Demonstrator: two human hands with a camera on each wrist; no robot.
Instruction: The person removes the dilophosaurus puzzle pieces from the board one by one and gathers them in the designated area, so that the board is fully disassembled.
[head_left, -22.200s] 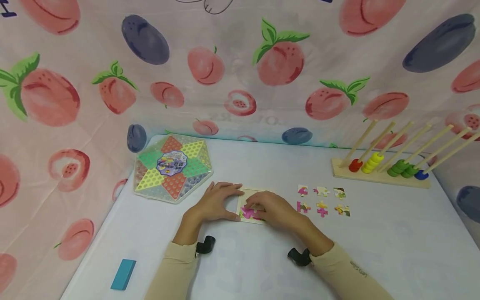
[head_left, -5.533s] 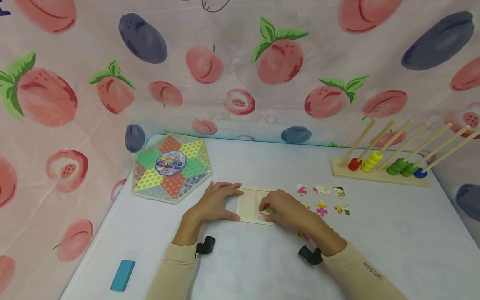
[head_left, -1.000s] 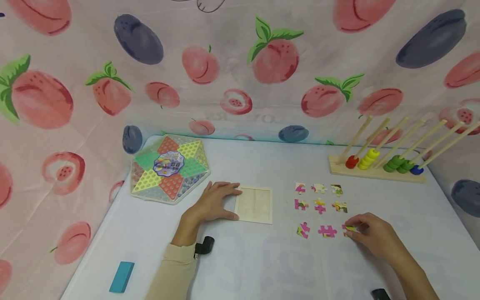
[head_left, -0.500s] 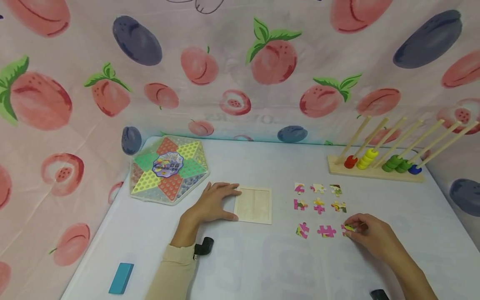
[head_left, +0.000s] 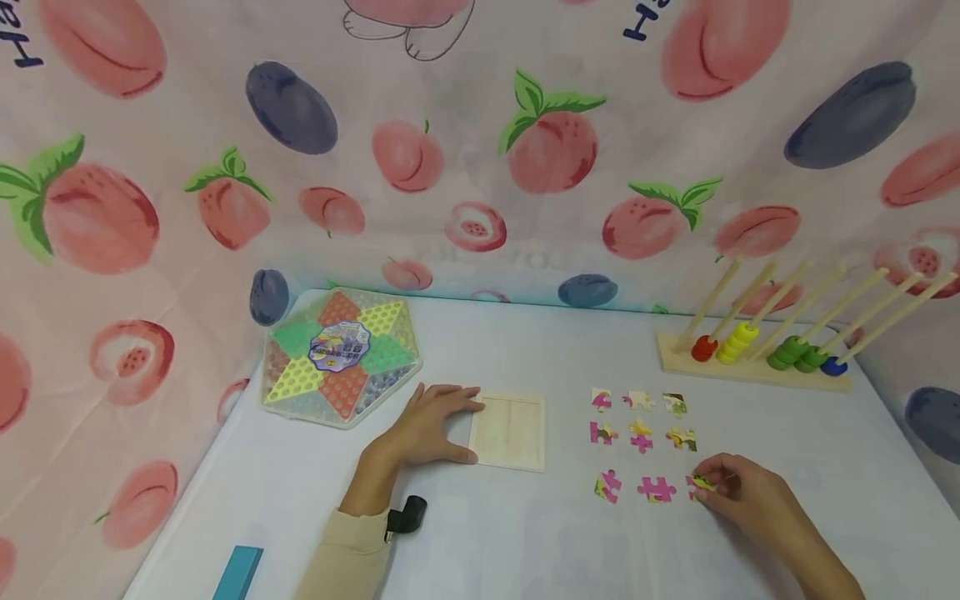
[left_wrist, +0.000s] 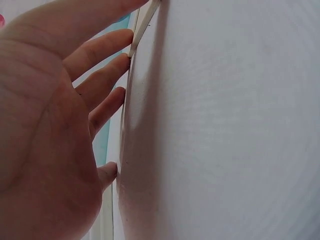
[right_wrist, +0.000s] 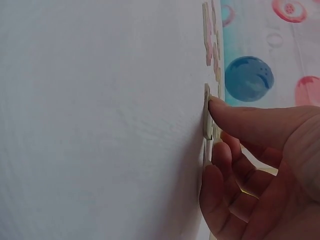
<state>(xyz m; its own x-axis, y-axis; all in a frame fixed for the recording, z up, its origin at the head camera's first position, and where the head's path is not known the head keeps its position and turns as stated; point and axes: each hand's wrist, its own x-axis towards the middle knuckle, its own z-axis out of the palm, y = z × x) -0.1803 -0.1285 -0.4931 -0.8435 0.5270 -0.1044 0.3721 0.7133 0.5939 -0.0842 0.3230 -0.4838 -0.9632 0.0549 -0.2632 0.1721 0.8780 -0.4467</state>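
Observation:
In the head view, a shallow wooden puzzle tray lies bare in the middle of the table. My left hand rests at its left side, thumb and index finger spread to two corners. The left wrist view shows this hand with fairly straight fingers, tips down at the tray and tabletop. To the right, my right hand pinches a pink and yellow jigsaw piece at the table surface. Its thumb lies on the piece in the right wrist view. Beside it are a pink piece and a tilted pink-green piece.
Further jigsaw pieces lie in two rows behind. A wooden bead abacus stands back right, a hexagonal Chinese checkers box back left. A blue block lies front left. A fruit-print curtain borders the table.
Earlier, pink pieces lay in the tray; they now form a front row on the table. My right hand has moved right from tray to that row. My left hand stays; the head view tilted up.

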